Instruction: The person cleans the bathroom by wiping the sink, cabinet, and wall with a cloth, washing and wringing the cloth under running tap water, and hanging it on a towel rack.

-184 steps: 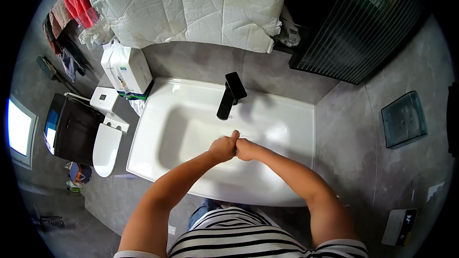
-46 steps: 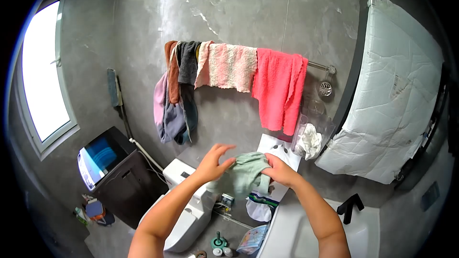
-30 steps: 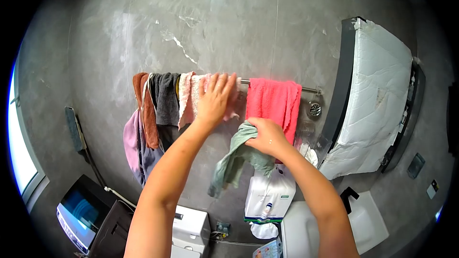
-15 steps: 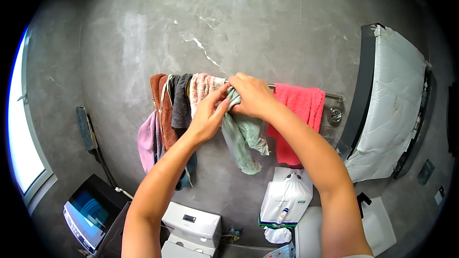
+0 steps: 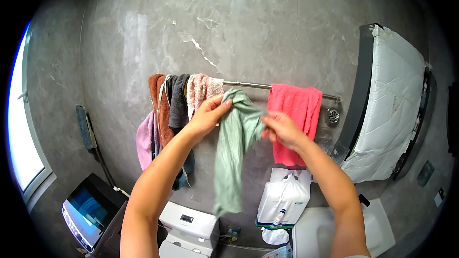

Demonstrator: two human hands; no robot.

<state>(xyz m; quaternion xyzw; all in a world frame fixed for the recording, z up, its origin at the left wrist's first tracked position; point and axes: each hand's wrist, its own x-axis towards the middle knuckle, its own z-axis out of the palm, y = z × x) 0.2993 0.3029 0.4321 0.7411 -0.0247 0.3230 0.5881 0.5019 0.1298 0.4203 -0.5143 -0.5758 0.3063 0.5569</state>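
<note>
A thin pale green cloth (image 5: 230,150) hangs stretched between my two hands, in front of the metal towel rail (image 5: 248,84). My left hand (image 5: 208,116) pinches its upper left corner, with thumb and fingers closed. With the fingertips, my right hand (image 5: 283,129) grips the cloth's right edge a little lower. One long part drops from the left hand to above the toilet. To the left on the rail hang a pink-and-white towel (image 5: 203,88), a dark grey towel (image 5: 179,102) and a brown towel (image 5: 157,86). A bright pink towel (image 5: 296,114) hangs behind my right hand.
Below are a white toilet (image 5: 189,220), a hanging pack of tissues (image 5: 284,198) and a white basin (image 5: 380,227). A top-loading washing machine (image 5: 93,215) stands at lower left. A cabinet with a wrapped white front (image 5: 394,105) juts out at right.
The green cloth, bunched at the rail before, is now spread out and hangs lower. My right hand has moved right and down, away from my left hand, and the rail's middle shows.
</note>
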